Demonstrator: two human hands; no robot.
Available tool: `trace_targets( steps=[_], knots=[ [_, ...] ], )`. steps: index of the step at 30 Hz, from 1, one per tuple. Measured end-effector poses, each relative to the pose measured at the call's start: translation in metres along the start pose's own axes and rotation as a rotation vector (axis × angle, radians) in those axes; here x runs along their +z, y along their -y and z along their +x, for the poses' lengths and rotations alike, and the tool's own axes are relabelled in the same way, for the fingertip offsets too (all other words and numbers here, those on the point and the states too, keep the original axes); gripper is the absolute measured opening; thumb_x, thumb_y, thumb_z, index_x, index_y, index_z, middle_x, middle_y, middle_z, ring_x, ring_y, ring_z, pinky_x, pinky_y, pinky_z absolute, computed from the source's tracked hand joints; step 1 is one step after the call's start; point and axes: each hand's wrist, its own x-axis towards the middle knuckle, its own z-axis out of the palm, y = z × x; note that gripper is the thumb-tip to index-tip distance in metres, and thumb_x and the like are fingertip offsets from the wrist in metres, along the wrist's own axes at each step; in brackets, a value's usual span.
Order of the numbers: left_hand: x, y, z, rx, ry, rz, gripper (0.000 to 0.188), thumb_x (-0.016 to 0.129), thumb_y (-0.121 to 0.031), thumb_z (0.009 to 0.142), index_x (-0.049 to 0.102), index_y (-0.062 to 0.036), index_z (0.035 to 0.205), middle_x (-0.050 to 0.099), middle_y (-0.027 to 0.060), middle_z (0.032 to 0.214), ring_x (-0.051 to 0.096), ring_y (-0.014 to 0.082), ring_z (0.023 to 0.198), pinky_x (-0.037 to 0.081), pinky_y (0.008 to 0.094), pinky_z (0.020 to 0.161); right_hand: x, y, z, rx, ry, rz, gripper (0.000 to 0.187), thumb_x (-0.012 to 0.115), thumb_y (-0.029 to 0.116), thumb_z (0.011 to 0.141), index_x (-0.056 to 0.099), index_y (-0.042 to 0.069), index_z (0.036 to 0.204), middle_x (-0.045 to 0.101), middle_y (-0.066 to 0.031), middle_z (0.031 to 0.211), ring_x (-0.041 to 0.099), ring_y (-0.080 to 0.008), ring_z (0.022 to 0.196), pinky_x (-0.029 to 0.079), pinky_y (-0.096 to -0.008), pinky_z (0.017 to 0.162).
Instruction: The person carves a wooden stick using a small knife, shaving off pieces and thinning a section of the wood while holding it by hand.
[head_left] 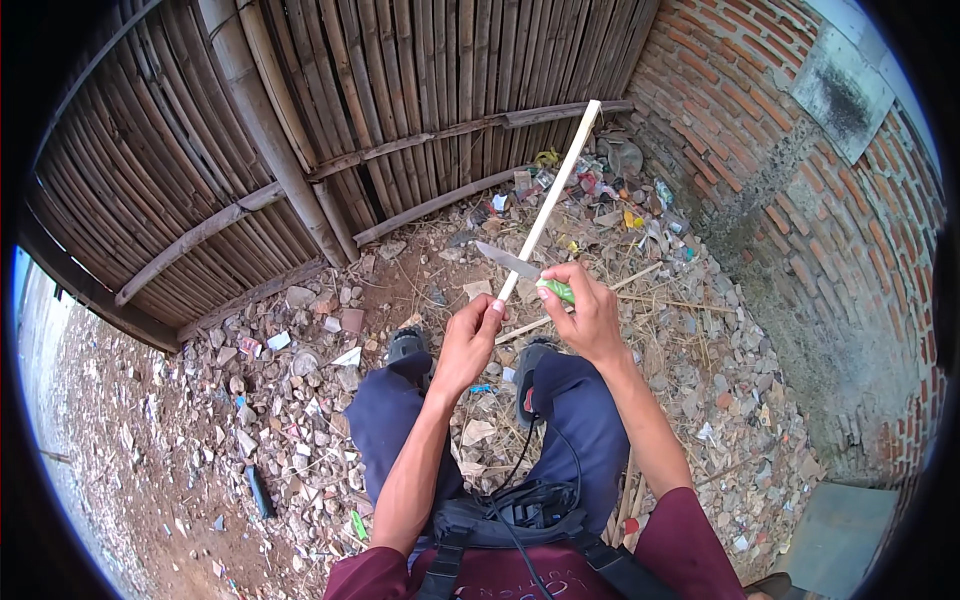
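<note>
My left hand (470,342) is closed around the lower end of a long pale wooden stick (552,205), which slants up and away to the right. In my right hand (587,318) is a knife with a green handle (556,290), gripped with the fingers wrapped round it. Its steel blade (508,261) points left and crosses the stick a little above my left hand. Whether the edge bites into the wood cannot be made out. Part of the handle is hidden by my fingers.
A bamboo fence (400,90) stands ahead and to the left, a brick wall (840,220) to the right. Rubble and litter (300,350) cover the ground. Thin sticks (640,275) lie beyond my right hand. A dark blue object (260,492) lies at left, a grey-green panel (838,540) at lower right.
</note>
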Motion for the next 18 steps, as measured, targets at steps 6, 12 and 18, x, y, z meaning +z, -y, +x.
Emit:
trace_targets(
  steps=[6,12,18],
  knots=[
    [0.001,-0.005,-0.003,0.064,-0.057,0.076,0.034,0.057,-0.029,0.114,0.067,0.0008,0.101,0.055,0.0039,0.07,0.049,0.0123,0.067,0.042,0.0356,0.062,-0.001,-0.001,-0.001,-0.09,0.08,-0.086,0.012,0.076,0.019,0.099,0.07,0.009,0.102,0.067,-0.0053,0.09,0.07,-0.0269,0.068,0.054,-0.0406,0.058],
    [0.003,-0.011,-0.004,0.055,-0.077,0.127,0.034,0.058,-0.029,0.113,0.068,0.0011,0.1,0.058,0.0059,0.069,0.051,0.0129,0.066,0.044,0.036,0.063,0.003,0.001,-0.006,-0.117,0.14,-0.141,0.01,0.078,0.018,0.096,0.072,0.011,0.1,0.066,-0.0032,0.09,0.07,-0.0262,0.065,0.054,-0.0414,0.054],
    [0.005,-0.008,-0.005,0.064,-0.073,0.161,0.034,0.059,-0.029,0.112,0.068,0.0011,0.099,0.062,0.0078,0.071,0.053,0.0148,0.065,0.045,0.0372,0.064,-0.008,0.007,-0.003,-0.147,0.141,-0.192,0.007,0.078,0.014,0.094,0.072,0.012,0.098,0.066,-0.0022,0.089,0.071,-0.0249,0.064,0.054,-0.0397,0.052]
  ],
)
